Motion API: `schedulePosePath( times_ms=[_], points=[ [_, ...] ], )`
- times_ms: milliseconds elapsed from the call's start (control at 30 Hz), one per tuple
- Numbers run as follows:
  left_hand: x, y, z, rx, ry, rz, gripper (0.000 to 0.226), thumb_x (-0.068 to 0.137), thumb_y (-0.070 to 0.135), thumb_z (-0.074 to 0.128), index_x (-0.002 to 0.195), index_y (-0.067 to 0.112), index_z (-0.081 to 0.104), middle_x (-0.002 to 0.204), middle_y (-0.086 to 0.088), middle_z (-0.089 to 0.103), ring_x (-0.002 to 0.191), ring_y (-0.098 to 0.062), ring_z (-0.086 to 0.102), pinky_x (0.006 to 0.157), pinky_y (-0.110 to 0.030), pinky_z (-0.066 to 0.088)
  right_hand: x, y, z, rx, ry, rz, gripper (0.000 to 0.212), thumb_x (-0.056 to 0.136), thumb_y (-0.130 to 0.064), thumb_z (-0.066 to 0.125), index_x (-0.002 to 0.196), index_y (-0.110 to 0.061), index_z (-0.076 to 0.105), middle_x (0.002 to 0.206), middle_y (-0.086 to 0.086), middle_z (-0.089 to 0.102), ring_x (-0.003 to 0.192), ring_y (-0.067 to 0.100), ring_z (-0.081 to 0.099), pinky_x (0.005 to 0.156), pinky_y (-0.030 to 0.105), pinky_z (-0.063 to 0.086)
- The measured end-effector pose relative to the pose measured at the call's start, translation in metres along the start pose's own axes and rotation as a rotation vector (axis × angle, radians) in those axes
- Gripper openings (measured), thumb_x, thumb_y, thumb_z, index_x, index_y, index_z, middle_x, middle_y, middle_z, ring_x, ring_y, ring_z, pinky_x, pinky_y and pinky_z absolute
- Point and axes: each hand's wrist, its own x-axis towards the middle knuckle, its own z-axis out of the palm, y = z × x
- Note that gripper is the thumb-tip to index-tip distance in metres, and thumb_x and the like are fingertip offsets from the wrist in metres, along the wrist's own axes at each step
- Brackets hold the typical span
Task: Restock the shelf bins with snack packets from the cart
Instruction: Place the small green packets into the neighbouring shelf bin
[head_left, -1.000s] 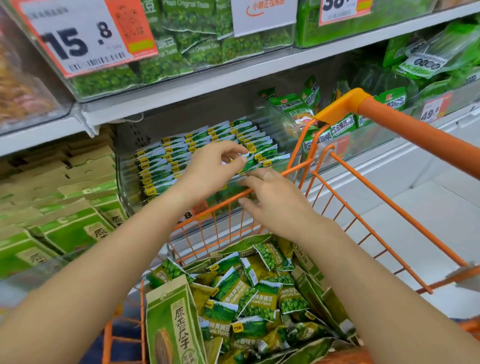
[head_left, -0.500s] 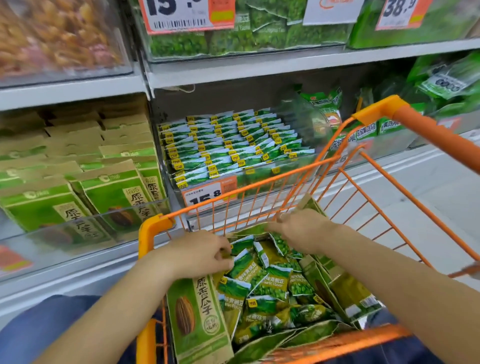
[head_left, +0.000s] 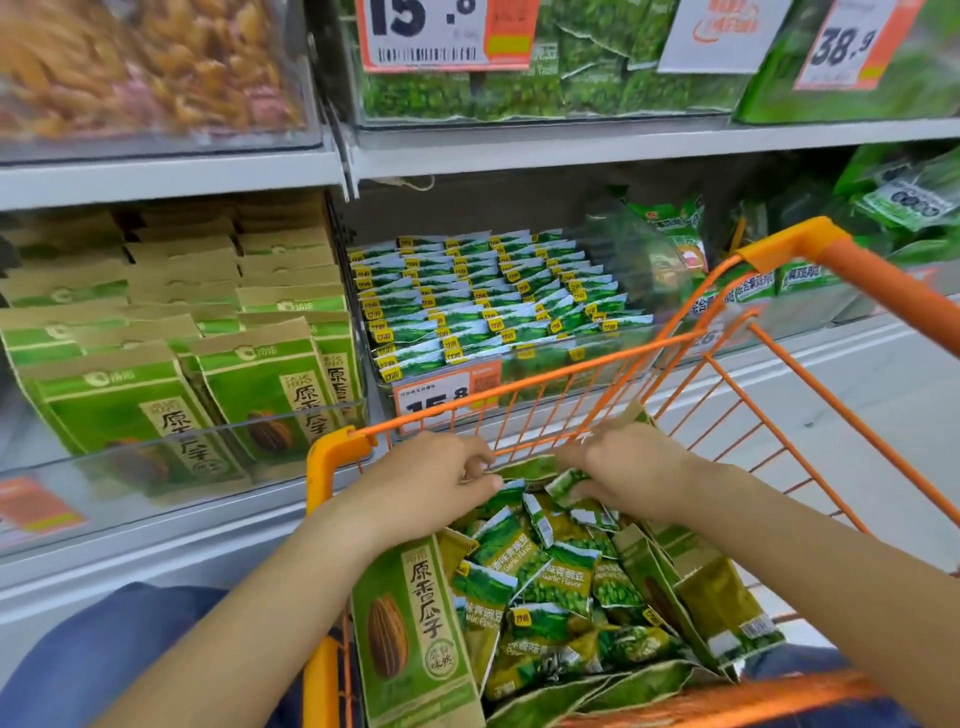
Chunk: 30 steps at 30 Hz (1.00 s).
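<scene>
Both hands are down in the orange cart (head_left: 649, 348), at its far end by the shelf. Left hand (head_left: 431, 483) is curled, fingers tucked onto the top of a small green pkt; looks like a pinch, but the fingertips are hidden so can't tell for sure. Right hand (head_left: 623, 473) has fingers curled round a green pea packet (head_left: 569, 480), thumb under, gripping it just above the pile.

Pile of garlic-flavour pea pkts (head_left: 540, 587) fills the cart's middle, loose and jumbled. A tall sunflower seed bag (head_left: 415, 629) leans along the cart's left side, near corner. More kraft-and-green bags (head_left: 696, 587) lie tilted along the right side.

Shelf bin (head_left: 498, 312) sits just beyond the cart's far rim, clear-fronted, packed w/ neat rows of the same small pkts standing on edge, 15.8 price tag (head_left: 447, 389) on its front. Bin to its left holds upright seed bags (head_left: 249, 389). Upper shelf: more green pea pkts (head_left: 545, 88) behind a clear front, w/ another 15.8 tag (head_left: 447, 31) and a 38.9 tag (head_left: 847, 47) to the right.
</scene>
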Motion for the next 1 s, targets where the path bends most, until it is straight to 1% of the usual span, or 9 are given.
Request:
schedulePosePath(
  times_ms=[100, 167, 267, 333, 400, 567, 733, 833, 1000],
  points=[
    [-0.004, 0.009, -0.006, -0.324, 0.040, -0.022, 0.043, 0.088, 0.058, 0.053, 0.124, 0.034, 0.055, 0.108, 0.019, 0.058, 0.094, 0.008, 0.055, 0.081, -0.014, 0.044, -0.013, -0.004, -0.016, 0.734, 0.199, 0.066, 0.026, 0.089, -0.043, 0.062, 0.107, -0.025, 0.064, 0.092, -0.014, 0.067, 0.085, 0.001, 0.060, 0.075, 0.025, 0.045],
    [-0.006, 0.016, -0.009, -0.481, 0.019, -0.018, 0.045, 0.076, 0.064, 0.058, 0.114, 0.040, 0.056, 0.107, 0.020, 0.062, 0.092, 0.011, 0.057, 0.083, -0.014, 0.047, -0.021, -0.012, -0.024, 1.090, 0.304, 0.020, 0.025, 0.082, -0.042, 0.068, 0.089, -0.019, 0.070, 0.081, -0.003, 0.069, 0.073, 0.009, 0.062, 0.068, 0.025, 0.046],
    [-0.009, 0.022, -0.010, -0.634, 0.028, 0.027, 0.020, 0.080, 0.044, 0.070, 0.087, 0.028, 0.060, 0.066, 0.018, 0.059, 0.065, 0.005, 0.057, 0.076, -0.026, 0.054, -0.023, -0.026, -0.026, 1.337, 0.385, 0.023, 0.035, 0.077, -0.041, 0.071, 0.090, -0.009, 0.069, 0.086, 0.033, 0.061, 0.068, 0.020, 0.058, 0.061, 0.025, 0.049],
    [-0.010, 0.023, -0.010, -0.732, 0.051, 0.016, 0.017, 0.085, 0.025, 0.071, 0.078, 0.019, 0.058, 0.049, 0.012, 0.044, 0.054, -0.001, 0.049, 0.075, -0.035, 0.057, -0.022, -0.032, -0.028, 1.447, 0.404, 0.057, 0.033, 0.072, -0.037, 0.070, 0.092, -0.010, 0.066, 0.088, 0.027, 0.062, 0.074, 0.015, 0.062, 0.060, 0.022, 0.053],
    [-0.010, 0.024, -0.010, -0.787, 0.083, -0.008, 0.022, 0.085, 0.020, 0.071, 0.071, 0.018, 0.054, 0.049, 0.009, 0.036, 0.054, -0.005, 0.045, 0.076, -0.039, 0.057, -0.024, -0.033, -0.029, 1.567, 0.383, 0.086, 0.026, 0.072, -0.031, 0.070, 0.091, -0.014, 0.065, 0.088, 0.004, 0.067, 0.077, 0.006, 0.065, 0.062, 0.023, 0.055],
    [-0.011, 0.025, -0.014, -0.854, 0.160, -0.040, 0.020, 0.080, 0.030, 0.071, 0.088, 0.014, 0.065, 0.065, 0.008, 0.067, 0.066, -0.004, 0.062, 0.070, -0.027, 0.058, -0.025, -0.029, -0.028, 1.585, 0.449, 0.130, 0.031, 0.065, -0.033, 0.074, 0.088, -0.015, 0.067, 0.087, -0.001, 0.068, 0.071, 0.009, 0.064, 0.059, 0.022, 0.053],
    [-0.012, 0.024, -0.017, -0.759, 0.307, -0.078, 0.038, 0.073, 0.053, 0.064, 0.093, 0.021, 0.069, 0.056, 0.007, 0.045, 0.049, -0.009, 0.044, 0.057, -0.024, 0.039, -0.021, -0.033, -0.027, 1.589, 0.442, 0.128, 0.012, 0.078, -0.020, 0.071, 0.078, -0.011, 0.063, 0.061, -0.007, 0.063, 0.064, 0.007, 0.064, 0.066, 0.024, 0.057],
    [-0.013, 0.024, -0.018, -0.882, 0.223, -0.073, 0.026, 0.081, 0.033, 0.068, 0.102, 0.018, 0.062, 0.049, 0.015, 0.050, 0.049, -0.003, 0.051, 0.053, -0.019, 0.043, -0.022, -0.035, -0.028, 1.731, 0.430, 0.122, 0.013, 0.078, -0.018, 0.069, 0.080, -0.008, 0.059, 0.057, -0.003, 0.058, 0.065, 0.016, 0.068, 0.075, 0.029, 0.059],
    [-0.013, 0.024, -0.016, -0.891, 0.171, -0.041, 0.027, 0.086, 0.021, 0.068, 0.110, 0.008, 0.063, 0.081, 0.007, 0.069, 0.068, -0.005, 0.065, 0.056, -0.019, 0.051, -0.022, -0.033, -0.033, 1.676, 0.418, 0.134, 0.020, 0.076, -0.028, 0.070, 0.089, -0.016, 0.061, 0.061, -0.006, 0.061, 0.069, 0.012, 0.068, 0.073, 0.028, 0.058]
  ],
)
